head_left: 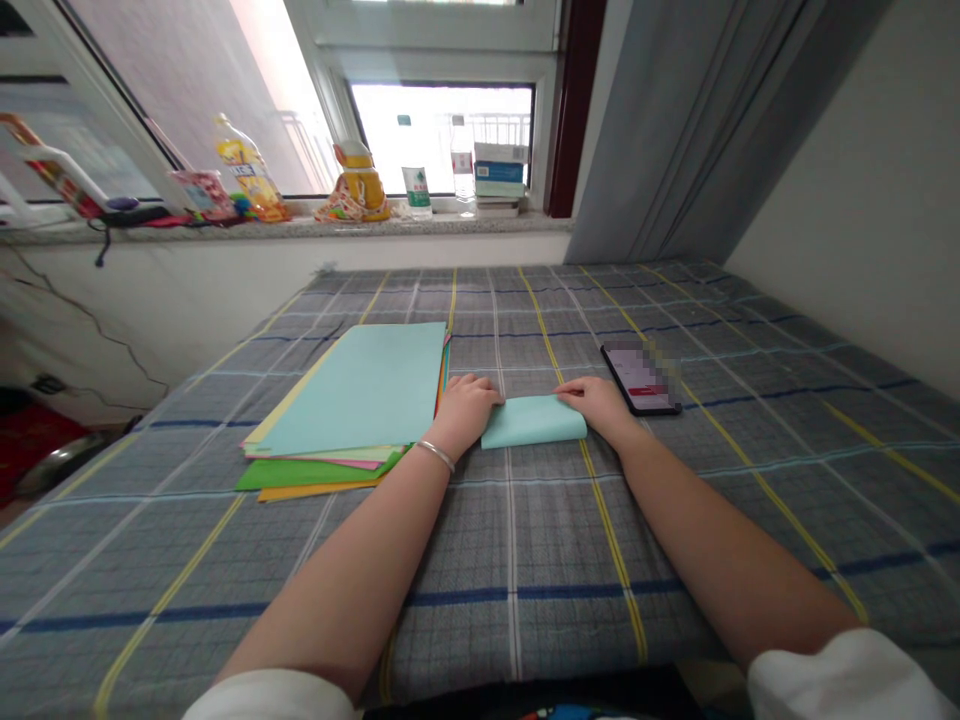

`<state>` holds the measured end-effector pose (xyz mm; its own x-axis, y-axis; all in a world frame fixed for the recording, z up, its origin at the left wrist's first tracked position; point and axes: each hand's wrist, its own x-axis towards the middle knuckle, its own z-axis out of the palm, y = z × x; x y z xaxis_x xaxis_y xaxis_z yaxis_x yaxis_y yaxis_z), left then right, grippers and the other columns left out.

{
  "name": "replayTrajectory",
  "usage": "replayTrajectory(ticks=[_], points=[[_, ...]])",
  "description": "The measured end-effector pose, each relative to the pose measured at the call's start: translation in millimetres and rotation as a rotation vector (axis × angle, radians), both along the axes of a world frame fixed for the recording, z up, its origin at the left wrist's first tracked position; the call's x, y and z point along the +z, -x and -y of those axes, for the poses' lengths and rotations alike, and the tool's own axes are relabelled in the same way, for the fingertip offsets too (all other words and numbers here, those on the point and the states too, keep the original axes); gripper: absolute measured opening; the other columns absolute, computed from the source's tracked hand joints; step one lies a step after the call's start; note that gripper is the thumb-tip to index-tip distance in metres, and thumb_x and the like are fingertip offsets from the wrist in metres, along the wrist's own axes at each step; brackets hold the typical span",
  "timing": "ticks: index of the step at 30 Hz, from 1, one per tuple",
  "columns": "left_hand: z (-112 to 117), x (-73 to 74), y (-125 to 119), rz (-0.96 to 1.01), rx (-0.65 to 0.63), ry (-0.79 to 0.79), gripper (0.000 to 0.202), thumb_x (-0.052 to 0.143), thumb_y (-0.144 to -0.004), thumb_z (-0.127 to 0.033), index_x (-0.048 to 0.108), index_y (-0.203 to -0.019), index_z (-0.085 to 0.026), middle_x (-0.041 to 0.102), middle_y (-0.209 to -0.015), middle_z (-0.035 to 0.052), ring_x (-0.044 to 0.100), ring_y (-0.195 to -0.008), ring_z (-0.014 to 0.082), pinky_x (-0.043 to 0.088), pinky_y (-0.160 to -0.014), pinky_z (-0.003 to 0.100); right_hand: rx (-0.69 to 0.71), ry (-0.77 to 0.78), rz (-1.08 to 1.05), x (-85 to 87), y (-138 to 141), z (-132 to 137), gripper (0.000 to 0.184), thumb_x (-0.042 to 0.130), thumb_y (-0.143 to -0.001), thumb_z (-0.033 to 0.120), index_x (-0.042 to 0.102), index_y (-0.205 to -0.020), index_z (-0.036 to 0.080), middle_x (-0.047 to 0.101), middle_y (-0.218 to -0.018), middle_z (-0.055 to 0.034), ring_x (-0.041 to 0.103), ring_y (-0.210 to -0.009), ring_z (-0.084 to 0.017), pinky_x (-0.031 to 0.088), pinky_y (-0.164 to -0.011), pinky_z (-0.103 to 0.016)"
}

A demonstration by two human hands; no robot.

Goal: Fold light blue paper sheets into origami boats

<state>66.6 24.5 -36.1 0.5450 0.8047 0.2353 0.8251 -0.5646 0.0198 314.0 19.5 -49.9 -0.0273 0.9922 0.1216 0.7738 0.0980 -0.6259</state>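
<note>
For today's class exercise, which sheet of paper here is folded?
The folded light-blue sheet, between the left hand and right hand; the other coloured sheets lie flat in a stack.

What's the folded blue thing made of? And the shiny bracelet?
The folded blue sheet looks like thin, matte coloured paper, because it bends in a soft fold and has no shine. The bracelet looks like polished silvery metal, because it gleams, but it could be only plated.
</note>
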Motion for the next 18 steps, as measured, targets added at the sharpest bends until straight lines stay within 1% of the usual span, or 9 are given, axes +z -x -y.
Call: replayTrajectory(ticks=[3,6,9,11,14,18], points=[[8.5,6.4,-5.9,-0.057,0.024,0.040,0.032,0.042,-0.092,-0.025,0.073,-0.100,-0.024,0.064,-0.093,0.0080,0.055,-0.088,0.0223,0.040,-0.082,0.037,-0.004,0.003,0.000,1.5,0.9,1.1,0.017,0.065,-0.078,0.024,0.076,-0.090,0.022,0.075,-0.090,-0.0021,0.067,-0.084,-0.017,0.048,-0.078,-0.026],[21.8,12.1,-13.2,-0.108,0.059,0.051,0.033,0.043,-0.091,-0.032,0.072,-0.093,-0.016,0.062,-0.095,0.0112,0.054,-0.092,0.0240,0.040,-0.087,0.038,-0.012,0.012,-0.020,2.5,1.9,2.3,0.017,0.064,-0.077,0.024,0.075,-0.091,0.021,0.075,-0.090,-0.0023,0.067,-0.084,-0.017,0.048,-0.078,-0.027],[35.0,13.2,-18.2,-0.110,0.098,0.023,0.036,0.044,-0.091,-0.038,0.068,-0.101,-0.014,0.061,-0.102,0.0122,0.054,-0.096,0.0264,0.041,-0.088,0.040,-0.016,0.003,-0.020,3.5,2.9,3.4,0.017,0.064,-0.078,0.023,0.075,-0.090,0.022,0.075,-0.091,-0.0022,0.067,-0.085,-0.017,0.048,-0.081,-0.027],[41.5,10.4,-19.6,-0.106,0.117,-0.003,0.038,0.042,-0.091,-0.039,0.065,-0.109,-0.014,0.060,-0.105,0.0121,0.053,-0.099,0.0277,0.041,-0.089,0.042,-0.016,-0.003,-0.013,3.7,3.5,3.8,0.017,0.064,-0.078,0.023,0.075,-0.090,0.022,0.075,-0.091,-0.0023,0.067,-0.086,-0.017,0.048,-0.082,-0.027],[47.6,2.5,-20.5,-0.098,0.132,-0.034,0.041,0.040,-0.092,-0.038,0.059,-0.118,-0.013,0.060,-0.109,0.0129,0.051,-0.105,0.0288,0.040,-0.092,0.043,-0.018,-0.008,-0.007,3.4,3.9,3.8,0.017,0.063,-0.079,0.023,0.076,-0.090,0.022,0.075,-0.091,-0.0025,0.067,-0.085,-0.018,0.047,-0.082,-0.028],[52.4,-8.1,-22.4,-0.090,0.165,-0.023,0.047,0.038,-0.094,-0.038,0.050,-0.129,-0.009,0.056,-0.121,0.0156,0.046,-0.116,0.0301,0.034,-0.101,0.047,-0.018,-0.011,-0.027,2.4,3.8,3.6,0.016,0.064,-0.078,0.022,0.075,-0.090,0.021,0.075,-0.090,-0.0028,0.067,-0.085,-0.018,0.047,-0.081,-0.027]])
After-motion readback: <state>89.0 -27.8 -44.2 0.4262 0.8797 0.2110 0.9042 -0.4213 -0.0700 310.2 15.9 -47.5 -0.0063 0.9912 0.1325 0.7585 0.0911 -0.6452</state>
